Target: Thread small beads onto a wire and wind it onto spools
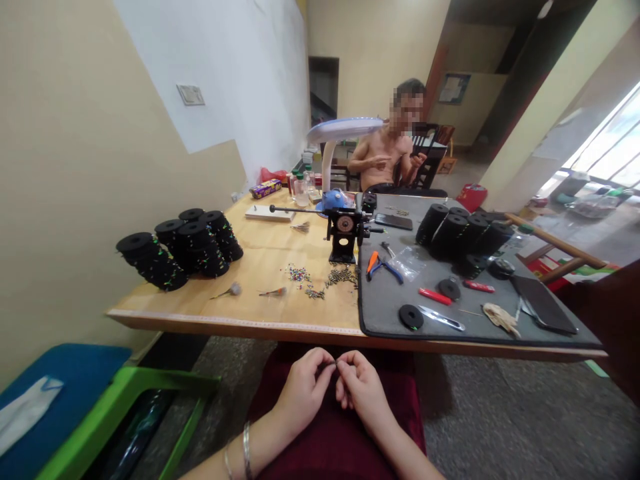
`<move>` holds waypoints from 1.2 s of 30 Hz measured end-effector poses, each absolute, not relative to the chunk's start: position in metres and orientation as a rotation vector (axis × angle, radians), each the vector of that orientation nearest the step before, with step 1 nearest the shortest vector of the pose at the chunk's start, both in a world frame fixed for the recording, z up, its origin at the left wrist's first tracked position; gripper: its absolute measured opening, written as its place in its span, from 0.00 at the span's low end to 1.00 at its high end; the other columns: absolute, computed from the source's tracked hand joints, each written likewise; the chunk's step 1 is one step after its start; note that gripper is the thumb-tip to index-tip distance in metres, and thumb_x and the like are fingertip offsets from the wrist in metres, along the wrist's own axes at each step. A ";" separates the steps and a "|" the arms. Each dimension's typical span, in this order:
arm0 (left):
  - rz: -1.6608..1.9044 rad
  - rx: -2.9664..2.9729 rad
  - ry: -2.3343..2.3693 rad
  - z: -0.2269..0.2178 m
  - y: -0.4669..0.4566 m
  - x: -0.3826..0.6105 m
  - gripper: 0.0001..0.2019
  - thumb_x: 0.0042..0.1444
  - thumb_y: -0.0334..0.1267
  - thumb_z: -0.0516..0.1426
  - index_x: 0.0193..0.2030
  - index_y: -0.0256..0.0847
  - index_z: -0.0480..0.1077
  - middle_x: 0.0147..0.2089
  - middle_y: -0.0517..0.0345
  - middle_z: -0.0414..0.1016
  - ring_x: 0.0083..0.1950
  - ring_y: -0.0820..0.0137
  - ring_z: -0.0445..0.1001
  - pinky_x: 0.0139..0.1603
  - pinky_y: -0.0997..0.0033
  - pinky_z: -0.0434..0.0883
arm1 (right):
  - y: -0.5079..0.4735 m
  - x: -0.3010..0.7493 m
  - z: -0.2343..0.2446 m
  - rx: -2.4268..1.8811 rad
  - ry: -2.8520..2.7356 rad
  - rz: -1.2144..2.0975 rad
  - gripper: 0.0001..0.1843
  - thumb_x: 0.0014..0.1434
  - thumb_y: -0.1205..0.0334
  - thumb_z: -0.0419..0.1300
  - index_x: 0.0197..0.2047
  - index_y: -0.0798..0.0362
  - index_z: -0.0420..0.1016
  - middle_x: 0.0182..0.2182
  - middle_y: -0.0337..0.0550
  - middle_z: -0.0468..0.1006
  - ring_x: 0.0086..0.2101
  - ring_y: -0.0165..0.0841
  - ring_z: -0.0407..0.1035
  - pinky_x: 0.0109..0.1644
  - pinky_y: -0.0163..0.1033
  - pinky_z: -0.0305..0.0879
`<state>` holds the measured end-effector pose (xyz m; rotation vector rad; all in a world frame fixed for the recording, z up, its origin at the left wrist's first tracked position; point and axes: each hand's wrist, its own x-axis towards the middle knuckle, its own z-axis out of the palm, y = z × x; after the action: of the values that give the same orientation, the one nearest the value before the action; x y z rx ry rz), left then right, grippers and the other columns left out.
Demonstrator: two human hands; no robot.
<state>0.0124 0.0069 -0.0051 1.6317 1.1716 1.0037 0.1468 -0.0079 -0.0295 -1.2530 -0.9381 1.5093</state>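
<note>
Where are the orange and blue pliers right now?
In the head view, the pliers lie on the grey mat, just left of a clear plastic bag.

"What's that between the fingertips?"

"A tiny dark sliver (335,363), maybe a bit of wire, though it's too small to tell."

"Who has hold of it?"

"The left hand (301,391) and the right hand (361,392), pinching it from either side, their tips almost meeting."

"And where is it?"

"Held up in the air, over the dark red cloth (340,440) across the lap."
</note>
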 end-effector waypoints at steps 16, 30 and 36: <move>0.918 1.480 1.125 -0.011 0.008 0.013 0.06 0.55 0.39 0.56 0.29 0.40 0.67 0.28 0.58 0.70 0.29 0.69 0.69 0.29 0.72 0.65 | -0.009 0.154 -0.029 -1.233 -0.861 1.418 0.20 0.51 0.45 0.60 0.26 0.53 0.61 0.10 0.26 0.58 0.13 0.21 0.46 0.18 0.29 0.40; 0.798 0.823 0.871 -0.014 0.012 0.016 0.08 0.50 0.37 0.58 0.34 0.40 0.62 0.22 0.67 0.66 0.22 0.78 0.65 0.22 0.79 0.58 | -0.010 0.155 -0.032 -1.186 -0.864 1.460 0.20 0.51 0.47 0.60 0.25 0.51 0.57 0.13 0.23 0.52 0.15 0.20 0.43 0.18 0.28 0.37; 0.731 1.044 0.980 -0.013 0.013 0.018 0.02 0.45 0.31 0.54 0.28 0.38 0.63 0.17 0.65 0.66 0.17 0.77 0.62 0.20 0.78 0.57 | -0.010 0.155 -0.033 -1.188 -0.898 1.451 0.19 0.52 0.47 0.60 0.26 0.51 0.58 0.13 0.23 0.53 0.14 0.20 0.44 0.17 0.29 0.38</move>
<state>0.0185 0.0131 -0.0130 1.0444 0.9797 0.7309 0.1548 -0.0103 -0.0329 -1.1880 -0.8984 1.4509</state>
